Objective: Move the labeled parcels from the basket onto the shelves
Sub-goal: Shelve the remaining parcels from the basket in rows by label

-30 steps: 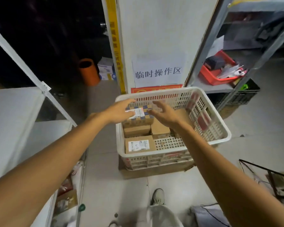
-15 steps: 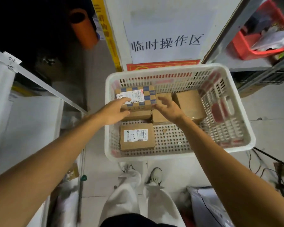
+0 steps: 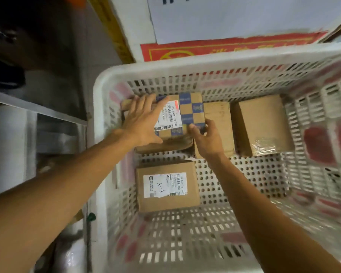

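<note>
1. Basket [image 3: 205,62]: white plastic, perforated, fills most of view. All parcels are inside it.
2. Checkered parcel [image 3: 189,109]: blue/tan squares, white barcode label on top. Sits at far-left of basket, stacked on a plain brown box [image 3: 165,146].
3. L hand [image 3: 144,123]: fingers straight and spread, flat on the parcel's left top and over part of the label; thumb lies along near edge. Grip not closed, palm-down contact only.
4. R hand [image 3: 207,138]: grip closed on the parcel's near-right corner, thumb on top, fingers curled round the right side.
5. A-1 parcel [image 3: 167,186]: brown, label reads "A-1", flat on basket floor, nearer than the stack, apart from both hands.
6. Middle box [image 3: 219,115]: plain brown, just right of the checkered parcel, partly behind R hand.
7. Taped box [image 3: 264,123]: brown, clear tape on near end, right of the middle box, touching or nearly so.
8. Shelf [image 3: 37,111]: metal edge, left of basket.
9. Behind basket: white sign [image 3: 224,16] over a red strip [image 3: 224,48]; text cut off.
</note>
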Available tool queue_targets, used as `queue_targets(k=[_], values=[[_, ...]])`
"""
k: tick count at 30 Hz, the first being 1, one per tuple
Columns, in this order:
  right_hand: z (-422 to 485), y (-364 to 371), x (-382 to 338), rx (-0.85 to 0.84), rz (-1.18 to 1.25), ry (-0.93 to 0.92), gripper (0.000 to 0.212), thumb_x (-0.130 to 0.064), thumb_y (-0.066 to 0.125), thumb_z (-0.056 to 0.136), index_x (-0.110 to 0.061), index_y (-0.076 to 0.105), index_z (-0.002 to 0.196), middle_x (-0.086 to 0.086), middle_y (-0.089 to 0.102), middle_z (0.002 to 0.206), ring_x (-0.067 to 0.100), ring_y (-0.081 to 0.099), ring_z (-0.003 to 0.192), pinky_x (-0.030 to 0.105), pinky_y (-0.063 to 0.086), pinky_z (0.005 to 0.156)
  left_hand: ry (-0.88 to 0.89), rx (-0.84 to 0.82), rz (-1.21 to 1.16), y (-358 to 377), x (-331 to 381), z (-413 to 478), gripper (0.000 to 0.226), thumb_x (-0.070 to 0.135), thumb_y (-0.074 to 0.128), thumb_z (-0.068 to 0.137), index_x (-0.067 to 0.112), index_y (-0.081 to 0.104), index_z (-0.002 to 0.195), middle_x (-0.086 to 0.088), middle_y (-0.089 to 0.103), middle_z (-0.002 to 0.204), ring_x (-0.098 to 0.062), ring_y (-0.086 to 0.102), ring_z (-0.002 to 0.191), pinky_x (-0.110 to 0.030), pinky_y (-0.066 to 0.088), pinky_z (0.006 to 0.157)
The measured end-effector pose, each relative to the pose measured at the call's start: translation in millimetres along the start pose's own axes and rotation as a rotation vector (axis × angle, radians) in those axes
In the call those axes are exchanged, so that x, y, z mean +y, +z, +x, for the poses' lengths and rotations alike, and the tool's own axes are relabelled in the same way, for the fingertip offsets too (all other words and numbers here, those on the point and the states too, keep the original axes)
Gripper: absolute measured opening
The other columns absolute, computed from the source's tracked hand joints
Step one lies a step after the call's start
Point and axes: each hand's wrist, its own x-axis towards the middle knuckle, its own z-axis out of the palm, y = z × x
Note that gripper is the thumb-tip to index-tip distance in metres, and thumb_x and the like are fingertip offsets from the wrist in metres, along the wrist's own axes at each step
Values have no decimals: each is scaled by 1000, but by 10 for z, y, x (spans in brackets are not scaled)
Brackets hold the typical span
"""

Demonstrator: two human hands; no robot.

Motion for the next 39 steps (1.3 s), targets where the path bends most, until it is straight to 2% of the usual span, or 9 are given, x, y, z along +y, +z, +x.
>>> queue_targets(k=[6,11,15,23,26,29,32,35,39], values=[[145,71,351,-27,262,19,46,-32,67,89,-20,49,130,-2,63,120,16,64,109,49,55,90,-4,92,40,206,-45,54,128,61,81,53,28,9,153,-12,19,151,-31,16,139,-47,7,117],[62,-58,316,-109,385,48,50,-28,66,91,-15,46,135,3,64,122,19,64,111,46,53,94,-114,68,100,90,280,-63,124,61,81,52,22,15,150,-16,30,136,-32,29,123,-44,25,101],[-18,-374,177,-120,477,181,79,-32,67,90,-17,18,151,-14,55,121,11,56,115,29,49,90,-280,110,-49,145,710,-323,121,65,76,47,30,18,148,-10,34,128,-31,33,120,-46,32,98],[-561,-644,139,-379,399,257,103,-48,78,71,-42,11,149,-3,63,125,22,66,106,43,55,78,-454,249,-433,-77,1253,-677,123,80,55,40,37,15,147,-9,35,122,-31,38,120,-51,40,98],[-860,-662,145,-312,443,225,82,-30,76,80,-37,25,144,1,69,111,25,69,99,41,58,73,-420,168,-602,-146,1296,-983,120,75,62,47,38,9,148,-6,35,133,-28,35,128,-47,35,105],[-1178,-795,46,-291,406,197,73,-29,75,79,-29,34,140,1,68,97,27,68,95,40,58,74,-434,63,-1121,-238,1110,-1342,96,46,71,80,25,11,152,8,47,127,-12,44,121,-23,37,98],[-1480,-879,-191,-321,380,160,63,-36,71,82,-14,42,133,-2,67,89,23,66,83,35,55,67,-423,-4,-1274,-484,874,-1736,90,56,76,69,22,37,142,5,63,115,-17,60,112,-38,49,96],[-1749,-872,-570,-370,318,43,60,-38,70,83,-14,43,130,3,66,98,27,64,91,44,54,79,-320,33,-1298,-783,731,-2077,51,33,69,85,23,48,130,8,65,111,-15,64,107,-33,55,84],[-2036,-835,-1138,-406,282,-105,54,-37,69,84,-15,45,127,6,66,106,24,69,92,40,58,71,-257,139,-1351,-1239,542,-2452,78,42,71,78,31,31,145,10,63,118,-4,62,103,-26,56,72]])
